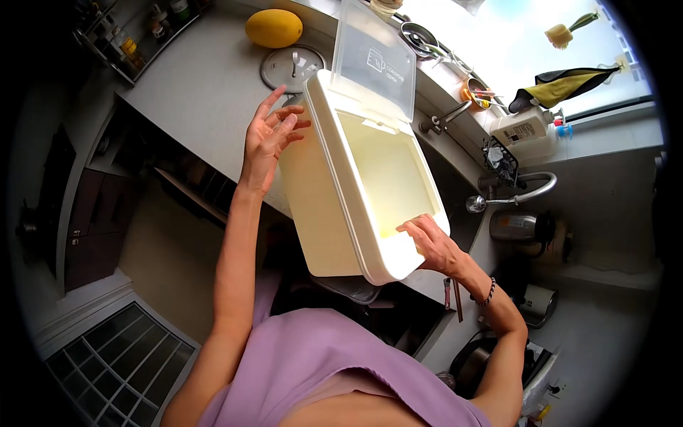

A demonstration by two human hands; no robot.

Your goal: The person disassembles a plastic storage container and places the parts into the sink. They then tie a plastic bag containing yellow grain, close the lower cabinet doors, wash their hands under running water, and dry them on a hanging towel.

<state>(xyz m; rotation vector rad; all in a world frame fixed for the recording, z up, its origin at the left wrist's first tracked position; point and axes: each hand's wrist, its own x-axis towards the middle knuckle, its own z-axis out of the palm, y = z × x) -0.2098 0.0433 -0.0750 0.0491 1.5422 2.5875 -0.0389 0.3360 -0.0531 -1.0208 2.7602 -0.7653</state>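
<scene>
A cream plastic storage bin is held up tilted before me, its opening facing me. Its clear flip lid stands open at the far end, and the inside looks bare. My right hand grips the near right rim, fingers hooked over the edge of the opening. Beside the bin's upper left wall is my left hand, its fingers spread; whether the fingertips touch the wall I cannot tell. Behind the bin, a round glass pot lid lies on the counter, partly covered.
A yellow melon rests on the counter past the pot lid. To the right are a faucet, a kettle and bottles by the window. A spice rack stands at far left.
</scene>
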